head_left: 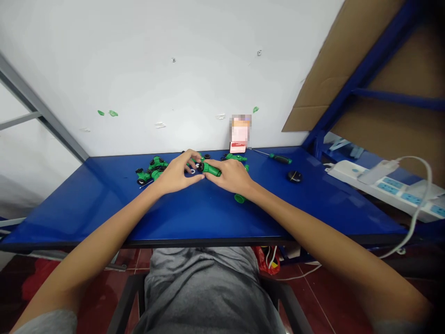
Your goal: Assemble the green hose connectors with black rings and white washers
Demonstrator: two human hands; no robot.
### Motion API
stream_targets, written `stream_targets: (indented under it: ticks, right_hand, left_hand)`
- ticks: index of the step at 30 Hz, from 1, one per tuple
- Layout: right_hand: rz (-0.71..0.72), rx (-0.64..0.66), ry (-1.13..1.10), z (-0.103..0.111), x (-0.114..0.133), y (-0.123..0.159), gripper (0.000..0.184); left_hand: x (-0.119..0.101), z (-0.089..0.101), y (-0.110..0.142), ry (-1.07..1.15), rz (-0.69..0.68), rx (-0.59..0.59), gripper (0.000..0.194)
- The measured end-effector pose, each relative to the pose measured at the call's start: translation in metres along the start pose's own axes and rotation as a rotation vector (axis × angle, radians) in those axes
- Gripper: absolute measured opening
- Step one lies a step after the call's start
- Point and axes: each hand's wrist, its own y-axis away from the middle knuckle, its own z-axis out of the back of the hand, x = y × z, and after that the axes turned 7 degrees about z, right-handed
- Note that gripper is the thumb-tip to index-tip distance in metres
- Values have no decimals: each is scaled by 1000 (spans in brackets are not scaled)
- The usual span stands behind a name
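Note:
My left hand (177,172) and my right hand (231,177) meet above the blue table (86,204). Between them they grip a green plastic hose fitting (210,169) with a black ring at its left end. A heap of similar green-and-black fittings (151,170) lies just left of my left hand. Another green fitting (236,158) lies beyond my right hand, and a green cylindrical part (239,198) sits near my right wrist. A green-handled screwdriver (280,159) and a round black object (294,176) lie to the right.
A small red box (238,147) and a blurred upright card (240,131) stand against the white wall (174,79). At right are a white power strip (380,186) with a cable, a blue metal shelf frame (365,69), and cardboard panels (392,125).

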Motion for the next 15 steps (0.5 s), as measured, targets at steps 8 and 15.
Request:
stream_targets:
  ticks: [8,15]
  right_hand:
    - [19,16,-1,-2,2,2,45]
    - [28,23,4,-1,0,2,43]
  left_hand:
    - [2,-7,0,18,71,-4,44]
    - [5,-7,0,48,-74,-38,44]
